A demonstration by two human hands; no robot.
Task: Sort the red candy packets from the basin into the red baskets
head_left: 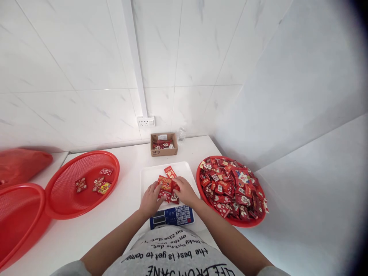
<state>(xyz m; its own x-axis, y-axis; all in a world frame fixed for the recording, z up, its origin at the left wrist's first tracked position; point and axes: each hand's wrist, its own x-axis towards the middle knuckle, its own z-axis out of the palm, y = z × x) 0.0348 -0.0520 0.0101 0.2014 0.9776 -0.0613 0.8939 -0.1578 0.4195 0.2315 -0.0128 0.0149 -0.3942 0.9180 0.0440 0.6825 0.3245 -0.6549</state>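
A white scale [152, 176] with a blue keypad [172, 216] stands in front of me. A small heap of red candy packets [167, 183] lies on its pan. My left hand [150, 199] rests at the heap's left side, fingers curled onto the packets. At the right side of the heap my right hand [184, 190] has its fingers pressed on the packets. Whether either hand grips a packet is hidden.
A red basket [232, 188] heaped with red packets sits to the right. Left of the scale a red basket [66, 199] holds several packets, overlapping another red basket [17, 218]. A cardboard box [163, 144], a clear bottle [181, 134] and a wall socket [145, 122] are at the back.
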